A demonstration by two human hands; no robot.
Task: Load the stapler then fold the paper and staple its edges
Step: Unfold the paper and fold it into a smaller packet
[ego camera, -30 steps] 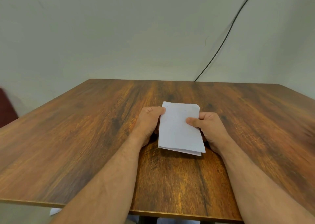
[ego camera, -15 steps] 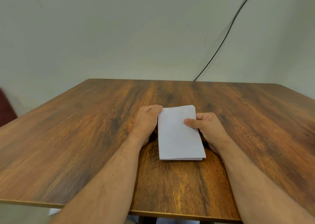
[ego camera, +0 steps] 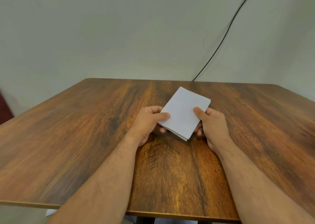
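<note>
Both hands, left hand (ego camera: 148, 121) and right hand (ego camera: 212, 122), are pinching the folded paper (ego camera: 183, 112) over the desk (ego camera: 76, 138); guessing stapling's next, no stapler showing.

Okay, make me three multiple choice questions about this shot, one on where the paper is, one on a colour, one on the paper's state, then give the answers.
1. Where is the paper?
A. Flat at the table's far left corner
B. Held between both hands
C. On the floor

2. What colour is the cable on the wall?
A. Black
B. Red
C. Yellow

3. What state is the paper in?
A. Crumpled into a ball
B. One open flat sheet
C. Folded into a small packet

Answers: B, the left hand and right hand grip its sides above the table; A, a thin dark line; C, layered edges show at its near corner.
</note>
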